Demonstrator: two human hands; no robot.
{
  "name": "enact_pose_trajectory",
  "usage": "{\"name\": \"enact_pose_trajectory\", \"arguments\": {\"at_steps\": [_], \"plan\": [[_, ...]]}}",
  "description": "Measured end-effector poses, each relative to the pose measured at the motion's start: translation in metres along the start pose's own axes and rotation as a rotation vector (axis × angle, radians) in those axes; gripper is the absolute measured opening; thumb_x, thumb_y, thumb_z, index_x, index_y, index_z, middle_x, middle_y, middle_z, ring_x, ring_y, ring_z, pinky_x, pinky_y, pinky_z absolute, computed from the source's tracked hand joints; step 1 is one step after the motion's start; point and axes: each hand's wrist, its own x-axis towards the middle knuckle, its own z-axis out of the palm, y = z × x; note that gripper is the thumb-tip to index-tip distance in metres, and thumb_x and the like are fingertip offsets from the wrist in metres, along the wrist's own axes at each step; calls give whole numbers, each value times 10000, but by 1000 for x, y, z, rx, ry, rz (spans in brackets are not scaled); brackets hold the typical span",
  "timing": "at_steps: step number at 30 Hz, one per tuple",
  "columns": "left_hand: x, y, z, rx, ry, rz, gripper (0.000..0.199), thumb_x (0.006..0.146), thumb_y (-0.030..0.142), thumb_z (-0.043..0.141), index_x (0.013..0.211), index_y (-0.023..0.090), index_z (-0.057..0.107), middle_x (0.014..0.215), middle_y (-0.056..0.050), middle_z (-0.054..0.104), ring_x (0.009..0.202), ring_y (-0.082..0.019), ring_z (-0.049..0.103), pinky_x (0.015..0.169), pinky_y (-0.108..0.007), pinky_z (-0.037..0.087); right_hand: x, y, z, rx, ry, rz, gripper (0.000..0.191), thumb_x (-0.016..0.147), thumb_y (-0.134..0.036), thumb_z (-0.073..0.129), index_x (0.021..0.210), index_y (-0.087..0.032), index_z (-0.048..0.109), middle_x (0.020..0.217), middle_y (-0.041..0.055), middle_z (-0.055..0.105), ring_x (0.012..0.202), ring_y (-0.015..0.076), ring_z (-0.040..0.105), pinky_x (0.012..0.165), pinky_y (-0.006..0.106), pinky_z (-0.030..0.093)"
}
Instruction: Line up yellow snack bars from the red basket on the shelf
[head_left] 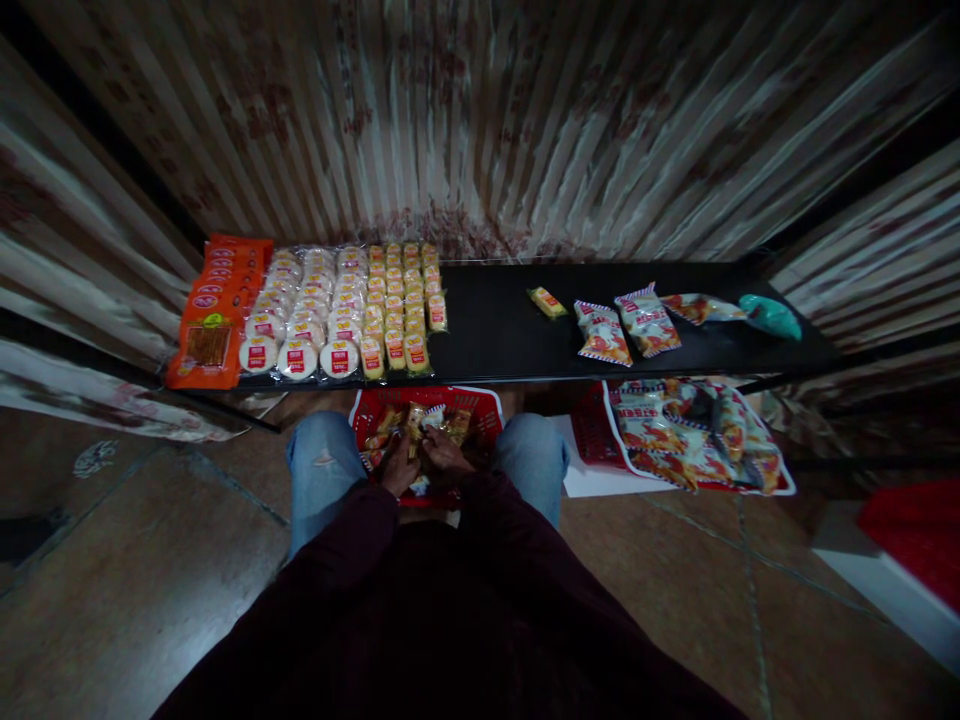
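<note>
Both hands are down inside a red basket (491, 402) between my knees, among small wrapped snacks (459, 424). My left hand (400, 466) is at the basket's middle, its fingers against a yellowish wrapped snack (415, 420); whether they close on it is too dark to tell. Close by on the right, my right hand (447, 452) reaches over the packets with its fingers pointing left, near a white and blue packet (433, 416). Its grip is unclear too.
Above the basket runs a black shelf (480, 330) with rows of round white snacks (298, 356), yellow snacks (395, 345), an orange bag (217, 310) and, at right, striped packets (649, 320). Another red basket (592, 430) of packets stands lower right.
</note>
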Motion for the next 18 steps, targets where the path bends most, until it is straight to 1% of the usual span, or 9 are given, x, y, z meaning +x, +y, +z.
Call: {"name": "enact_pose_trajectory", "arguments": {"at_steps": [3, 6, 8, 10, 13, 15, 18], "plan": [[-1, 1, -2, -4, -12, -23, 721, 731, 143, 560, 1430, 121, 386, 1447, -139, 455, 1341, -236, 414, 1119, -338, 294, -1, -2, 0, -54, -1, -4, 479, 951, -311, 379, 1411, -186, 433, 1468, 98, 437, 1399, 225, 335, 1157, 376, 259], [-3, 4, -4, 2, -24, -3, 660, 738, 117, 533, 1392, 134, 447, 1458, -111, 447, 1354, -214, 397, 1127, -313, 280, -2, -3, -1, -66, 8, -48, 421, 950, -303, 384, 1333, -200, 528, 1397, 99, 520, 1356, 222, 399, 1143, 388, 279], [-5, 5, -4, 1, -25, 6, 640, 736, 100, 522, 1372, 160, 477, 1445, -85, 469, 1346, -205, 410, 1132, -311, 276, -3, -2, -1, -61, 28, -55, 407, 943, -315, 407, 1304, -194, 550, 1362, 107, 549, 1326, 227, 434, 1127, 399, 302], [-6, 5, -3, -19, -8, 23, 647, 735, 90, 514, 1374, 180, 475, 1434, -70, 485, 1335, -201, 426, 1136, -320, 279, -5, -1, 0, -43, 62, -49, 412, 938, -340, 423, 1306, -197, 540, 1354, 108, 554, 1308, 231, 455, 1108, 403, 329], [-6, 5, 1, -69, 56, 101, 658, 736, 89, 512, 1384, 195, 462, 1425, -59, 496, 1338, -189, 422, 1140, -318, 284, -7, 1, 1, 52, 128, -76, 412, 903, -355, 490, 1289, -219, 541, 1314, 93, 584, 1246, 235, 518, 1067, 398, 381], [-4, 6, 3, -114, 99, 140, 643, 748, 103, 517, 1381, 204, 462, 1399, -55, 524, 1316, -179, 448, 1121, -312, 319, -8, 0, 2, 144, 165, -114, 418, 858, -316, 548, 1265, -220, 548, 1281, 86, 605, 1198, 235, 557, 1042, 401, 410], [-1, 8, 4, -202, 141, 120, 578, 790, 143, 514, 1364, 193, 475, 1335, -71, 578, 1239, -180, 524, 1063, -311, 390, -9, -3, 2, 259, 200, -173, 443, 810, -234, 552, 1251, -199, 542, 1271, 86, 610, 1159, 214, 583, 1028, 394, 427]]}}
